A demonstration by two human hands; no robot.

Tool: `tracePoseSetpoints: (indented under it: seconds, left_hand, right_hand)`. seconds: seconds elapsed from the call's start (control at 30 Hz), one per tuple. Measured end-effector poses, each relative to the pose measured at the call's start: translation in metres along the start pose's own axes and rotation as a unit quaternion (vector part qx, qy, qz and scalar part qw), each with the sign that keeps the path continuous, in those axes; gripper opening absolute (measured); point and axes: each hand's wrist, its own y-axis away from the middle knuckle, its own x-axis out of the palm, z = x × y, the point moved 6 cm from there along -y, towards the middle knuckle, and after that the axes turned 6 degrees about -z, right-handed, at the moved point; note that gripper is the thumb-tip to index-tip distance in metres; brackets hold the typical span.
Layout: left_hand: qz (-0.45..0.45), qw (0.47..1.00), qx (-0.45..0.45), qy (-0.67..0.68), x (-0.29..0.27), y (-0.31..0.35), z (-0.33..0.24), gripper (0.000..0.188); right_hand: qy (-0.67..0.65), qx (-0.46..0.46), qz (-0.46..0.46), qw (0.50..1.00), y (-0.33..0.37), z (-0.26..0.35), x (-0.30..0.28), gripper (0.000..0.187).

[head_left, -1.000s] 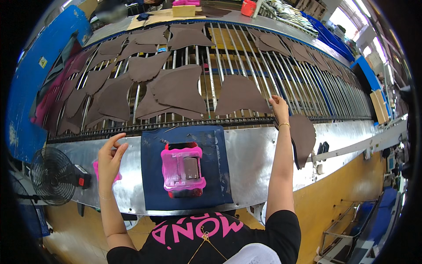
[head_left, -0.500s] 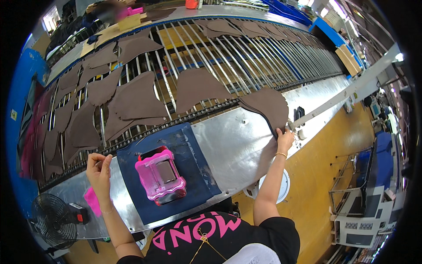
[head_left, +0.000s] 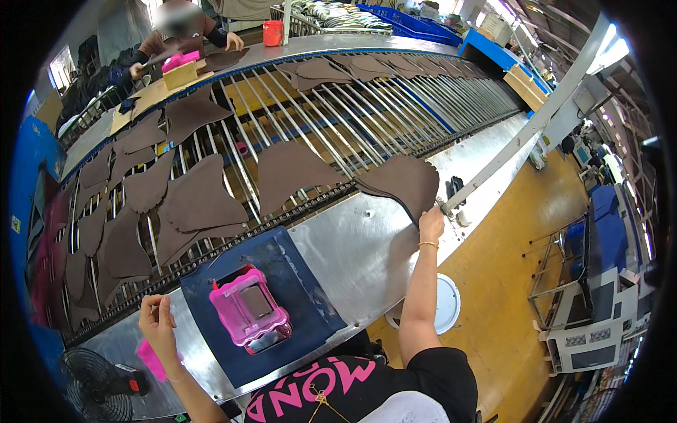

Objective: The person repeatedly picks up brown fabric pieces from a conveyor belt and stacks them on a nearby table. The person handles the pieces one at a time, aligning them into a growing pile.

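Observation:
My right hand (head_left: pixel 431 224) pinches the near edge of a stack of brown sheet pieces (head_left: pixel 405 180), which lies partly on the metal table edge and partly on the roller conveyor. My left hand (head_left: pixel 159 328) is raised over the table's left part, its fingers curled and pressed together; whether anything is in them is hidden. Between my hands a pink plastic holder (head_left: pixel 227 310) with a grey block (head_left: pixel 254 302) stands on a dark blue mat (head_left: pixel 303 321). Beside my left wrist lies a bright pink cloth (head_left: pixel 151 359).
Brown cut pieces (head_left: pixel 204 194) lie across the conveyor's metal rods (head_left: pixel 331 116). A black fan (head_left: pixel 92 384) stands at the lower left. A slanted pale post (head_left: pixel 522 148) rises past my right hand. Across the conveyor, a co-worker's hand (head_left: pixel 234 41) rests near brown pieces; a red container (head_left: pixel 272 33) stands nearby.
The view has shifted, bringing the co-worker across the conveyor into sight. My right hand stays on the same brown stack; my left hand stays raised and curled.

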Motion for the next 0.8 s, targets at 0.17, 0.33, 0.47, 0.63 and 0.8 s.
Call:
tracePoseSetpoints:
  seconds: [0.17,0.33,0.47,0.63,0.8]
  left_hand:
    - [0.0,1.0,-0.002,-0.002,-0.001,0.002,-0.004,0.008]
    - [0.013,0.998,0.023,0.053,0.03,-0.003,-0.036,0.02]
    - [0.029,0.993,-0.026,0.108,0.047,0.0,-0.05,0.039]
    - [0.0,0.991,-0.083,0.104,-0.011,0.003,-0.042,0.018]
    - [-0.123,0.992,0.009,-0.011,-0.086,0.016,-0.067,0.016]
  right_hand:
    - [-0.206,-0.125,-0.022,0.97,0.032,0.073,-0.076,0.019]
    - [-0.507,-0.22,0.076,0.83,0.102,0.148,-0.162,0.019]
    - [-0.651,-0.222,0.282,0.669,0.191,0.199,-0.166,0.019]
    - [-0.633,-0.355,0.34,0.598,0.273,0.236,-0.17,0.016]
    - [-0.546,-0.471,0.357,0.593,0.316,0.255,-0.179,0.014]
